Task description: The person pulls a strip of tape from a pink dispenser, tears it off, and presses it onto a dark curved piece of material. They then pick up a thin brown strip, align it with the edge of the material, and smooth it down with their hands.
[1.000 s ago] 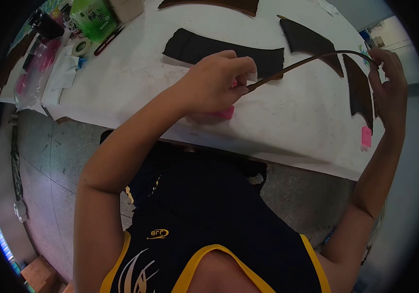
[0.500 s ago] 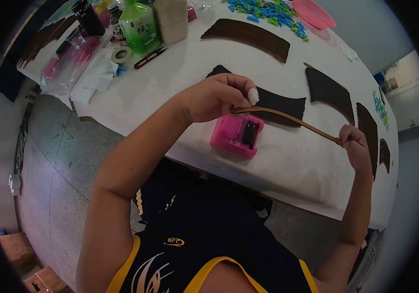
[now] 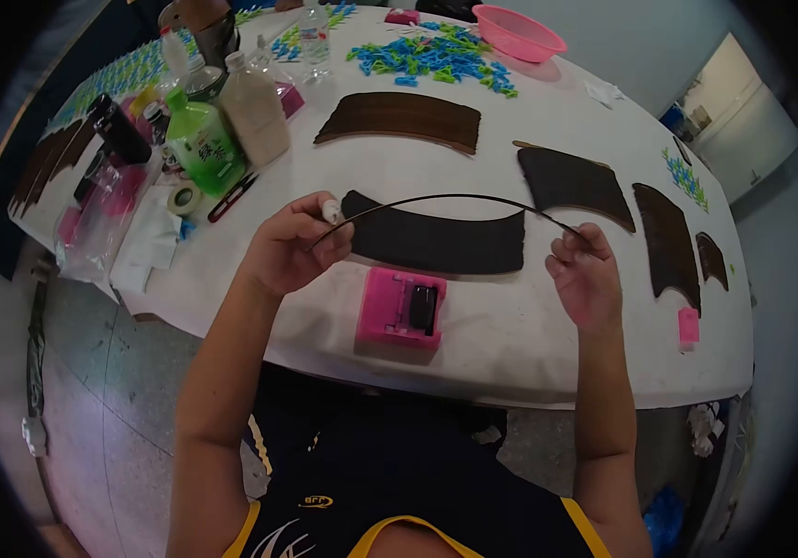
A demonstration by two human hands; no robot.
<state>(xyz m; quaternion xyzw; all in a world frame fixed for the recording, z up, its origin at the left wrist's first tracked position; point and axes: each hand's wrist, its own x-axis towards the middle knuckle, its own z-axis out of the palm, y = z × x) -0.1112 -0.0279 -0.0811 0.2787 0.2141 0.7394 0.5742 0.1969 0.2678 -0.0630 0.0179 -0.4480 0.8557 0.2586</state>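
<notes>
A thin, narrow brown strip arches upward between my two hands above the table. My left hand pinches one end; a white wrap covers one fingertip. At the other end, the fingers of my right hand are closed on the strip. Beneath the arch lies a curved black panel, which looks like leather or thick sheet. Nearer to me sits a pink holder with a small black object in it. Neither hand touches the holder.
More curved panels lie around: a brown one behind, a black one and a brown one at right. Bottles, tape and red-handled snips stand left. Blue-green clips and a pink basket are at the back.
My view has shifted. The strip has gone from nearly straight and slanting to bowed upward, with its narrow edge toward me. My hands now hold its ends at similar heights.
</notes>
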